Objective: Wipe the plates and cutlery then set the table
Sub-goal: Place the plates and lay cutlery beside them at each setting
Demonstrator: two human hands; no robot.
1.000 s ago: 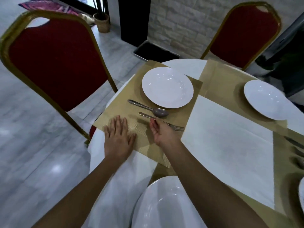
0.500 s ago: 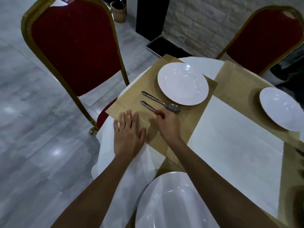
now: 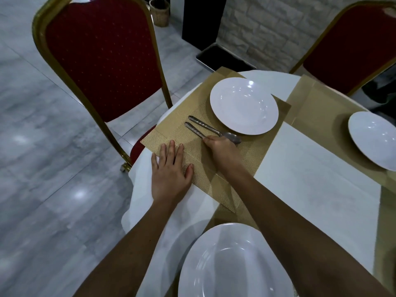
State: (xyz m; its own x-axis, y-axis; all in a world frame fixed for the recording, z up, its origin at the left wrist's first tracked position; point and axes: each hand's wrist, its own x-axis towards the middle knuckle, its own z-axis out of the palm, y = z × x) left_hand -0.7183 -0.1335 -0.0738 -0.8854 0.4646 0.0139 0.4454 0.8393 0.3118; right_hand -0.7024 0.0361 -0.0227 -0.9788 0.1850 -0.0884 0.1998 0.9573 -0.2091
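A white plate (image 3: pixel 244 106) sits on a gold woven placemat (image 3: pixel 171 129) at the table's left side. Beside the plate lie a spoon (image 3: pixel 205 126) and a fork (image 3: pixel 193 129), handles side by side and pointing toward the red chair. My right hand (image 3: pixel 222 151) rests over the fork's far end, fingers curled on it and covering its tines; the spoon's bowl (image 3: pixel 234 137) peeks out just beyond. My left hand (image 3: pixel 170 174) lies flat with fingers spread on the placemat's near corner, holding nothing.
A second white plate (image 3: pixel 231 262) lies close to me and a third (image 3: pixel 375 138) at the right on another gold mat. A red chair with a gold frame (image 3: pixel 100 56) stands left of the table, another (image 3: pixel 351 46) at the back right. White cloth (image 3: pixel 310 181) covers the table.
My right hand has pushed the fork up and left so that it now lies parallel next to the spoon. My left hand has stayed flat on the placemat corner.
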